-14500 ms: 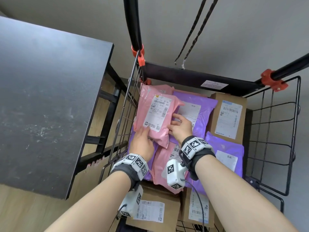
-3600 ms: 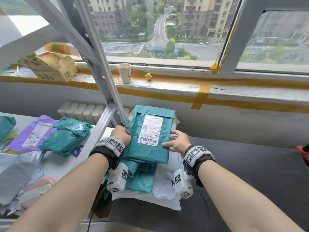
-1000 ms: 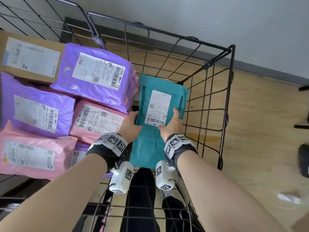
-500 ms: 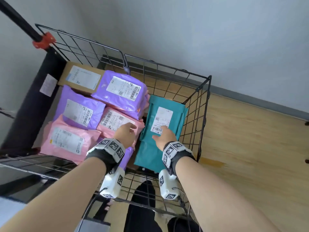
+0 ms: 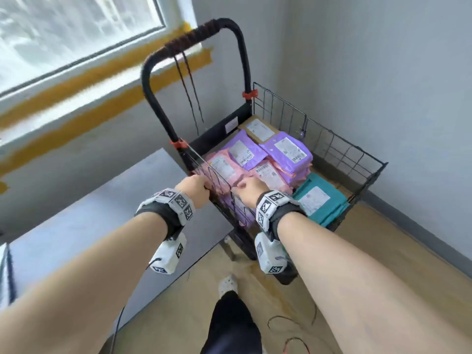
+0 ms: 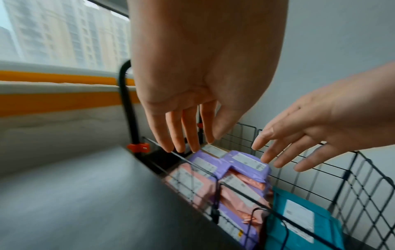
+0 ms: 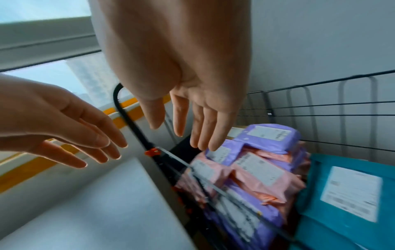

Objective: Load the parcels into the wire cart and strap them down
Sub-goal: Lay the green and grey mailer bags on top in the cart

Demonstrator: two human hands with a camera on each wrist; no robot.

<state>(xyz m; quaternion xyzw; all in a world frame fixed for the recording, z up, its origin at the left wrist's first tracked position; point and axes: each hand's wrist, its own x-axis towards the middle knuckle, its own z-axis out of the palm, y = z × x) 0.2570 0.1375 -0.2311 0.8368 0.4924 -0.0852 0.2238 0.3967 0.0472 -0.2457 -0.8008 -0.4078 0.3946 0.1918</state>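
The wire cart (image 5: 344, 146) stands in the room's corner, its black handle (image 5: 204, 26) upright with two dark strap cords (image 5: 191, 93) hanging from it. Inside lie purple parcels (image 5: 288, 152), pink parcels (image 5: 222, 169), a cardboard box (image 5: 258, 129) and a teal parcel (image 5: 319, 203) at the near right. My left hand (image 5: 194, 187) and right hand (image 5: 249, 187) hover at the cart's near-left wire side. Both are empty with fingers straight, the left hand (image 6: 188, 140) just above the top wire and the right hand (image 7: 188, 132) over the pink parcels. Whether either touches the wire I cannot tell.
A dark table (image 5: 89, 213) butts against the cart's left side, under a window (image 5: 63, 34) with yellow tape along its sill. Grey walls close in behind and to the right. My foot (image 5: 228, 284) and a red cable (image 5: 293, 338) are on the wooden floor.
Both hands have left the teal parcel, which stays in the cart, and moved left and up to the cart's near wire side. The view has pulled back to show the handle.
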